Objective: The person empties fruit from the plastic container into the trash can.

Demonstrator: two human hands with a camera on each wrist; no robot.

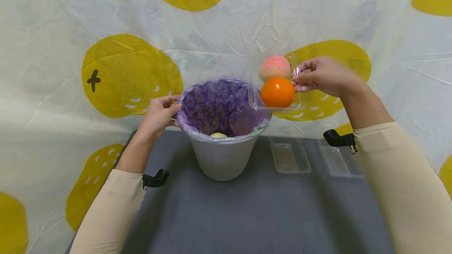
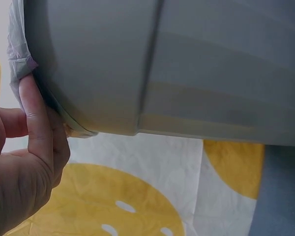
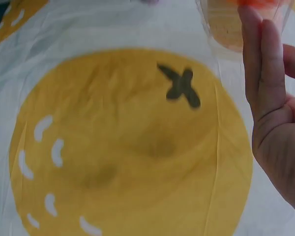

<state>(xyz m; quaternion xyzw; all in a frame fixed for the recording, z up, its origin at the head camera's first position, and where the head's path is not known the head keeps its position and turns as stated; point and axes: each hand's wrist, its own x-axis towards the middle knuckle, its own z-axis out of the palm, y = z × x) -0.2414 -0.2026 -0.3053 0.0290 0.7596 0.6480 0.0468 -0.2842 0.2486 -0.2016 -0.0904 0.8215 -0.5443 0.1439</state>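
A light grey bin (image 1: pixel 224 160) with a purple patterned liner bag (image 1: pixel 212 103) stands on the table. My left hand (image 1: pixel 157 115) pinches its left rim, thumb on one side and fingers on the other, over the folded bag edge (image 2: pixel 20 46). Deep in the bin, a pale yellowish round thing (image 1: pixel 219 135) shows partly. Above the right rim, a clear plastic container (image 1: pixel 255 104) is raised and tilted, its side edge pinched by my right hand (image 1: pixel 326 75). In it lie a pinkish peach (image 1: pixel 275 67) and a shiny orange (image 1: pixel 277 92), the orange lower.
Two clear plastic containers, a nearer one (image 1: pixel 285 158) and a farther-right one (image 1: pixel 337 162), rest on the dark grey table (image 1: pixel 247 214) right of the bin. A white curtain (image 1: pixel 212 42) with yellow fruit prints hangs close behind the table's back edge.
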